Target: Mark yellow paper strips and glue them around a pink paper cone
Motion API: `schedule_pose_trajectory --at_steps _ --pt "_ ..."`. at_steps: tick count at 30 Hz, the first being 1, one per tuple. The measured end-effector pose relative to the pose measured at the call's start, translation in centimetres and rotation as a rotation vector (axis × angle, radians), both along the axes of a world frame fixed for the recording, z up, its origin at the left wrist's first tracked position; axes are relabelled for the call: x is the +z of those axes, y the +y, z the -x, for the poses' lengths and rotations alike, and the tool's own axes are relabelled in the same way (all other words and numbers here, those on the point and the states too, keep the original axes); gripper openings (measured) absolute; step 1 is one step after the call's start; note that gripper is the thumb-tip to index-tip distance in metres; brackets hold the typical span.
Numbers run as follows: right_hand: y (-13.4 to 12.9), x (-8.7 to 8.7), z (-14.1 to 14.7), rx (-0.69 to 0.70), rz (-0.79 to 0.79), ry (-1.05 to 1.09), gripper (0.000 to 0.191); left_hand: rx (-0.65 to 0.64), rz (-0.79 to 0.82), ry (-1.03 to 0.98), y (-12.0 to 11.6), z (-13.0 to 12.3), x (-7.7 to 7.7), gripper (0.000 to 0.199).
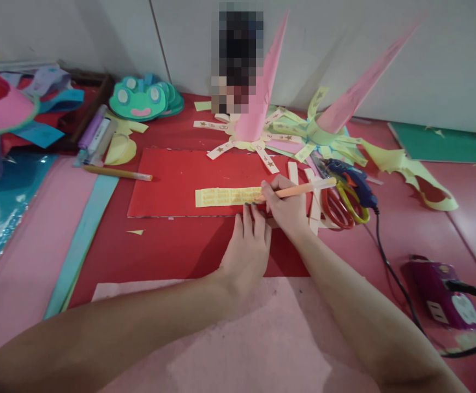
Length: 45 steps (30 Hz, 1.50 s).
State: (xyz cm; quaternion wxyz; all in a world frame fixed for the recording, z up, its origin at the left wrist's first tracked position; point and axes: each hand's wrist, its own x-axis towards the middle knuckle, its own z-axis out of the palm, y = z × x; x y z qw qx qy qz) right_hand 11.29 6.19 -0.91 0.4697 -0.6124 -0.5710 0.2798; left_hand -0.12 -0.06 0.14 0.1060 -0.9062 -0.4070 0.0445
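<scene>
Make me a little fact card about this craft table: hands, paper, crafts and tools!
Left grip: fingertips at the lower edge of the yellow strip
Right grip: holding an orange pen
Paper: strip with orange marks, lying on a red board
Crafts: green frog-like face, pink cones
Tools: blue glue gun, red-handled scissors

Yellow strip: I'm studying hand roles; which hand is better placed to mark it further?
Probably the right hand: it holds the orange pen at the yellow strip, while the left hand has fingers at the lower edge.
</scene>
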Motion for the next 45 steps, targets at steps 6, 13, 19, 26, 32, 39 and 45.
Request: schedule_pose_trajectory --at_steps 6,13,19,26,32,39,45 --pt "0.04 0.04 -0.05 -0.043 -0.02 -0.026 0.033 -0.002 0.007 -0.001 -0.06 -0.03 0.1 0.046" --pt "0.08 -0.04 -0.04 -0.027 -0.021 -0.051 0.034 0.005 0.017 0.006 -0.04 0.0 0.01 0.047" --pt "0.01 0.0 -0.05 -0.04 -0.016 -0.04 0.033 0.005 0.032 -0.013 0.01 -0.03 0.07 0.046" --pt "-0.08 0.17 0.01 -0.046 -0.012 -0.04 0.033 0.003 0.038 -0.048 0.02 0.03 0.07 0.046" --pt "0.01 -0.09 0.06 -0.036 -0.025 -0.034 0.034 0.018 0.076 -0.08 0.0 0.01 -0.04 0.046" --pt "-0.01 0.0 -0.11 -0.06 -0.025 0.016 0.032 0.002 0.031 -0.048 -0.02 0.06 0.07 0.045" --pt "0.16 -0.26 -0.13 -0.052 -0.036 -0.03 0.033 0.01 0.046 -0.065 0.04 0.02 0.01 0.045"
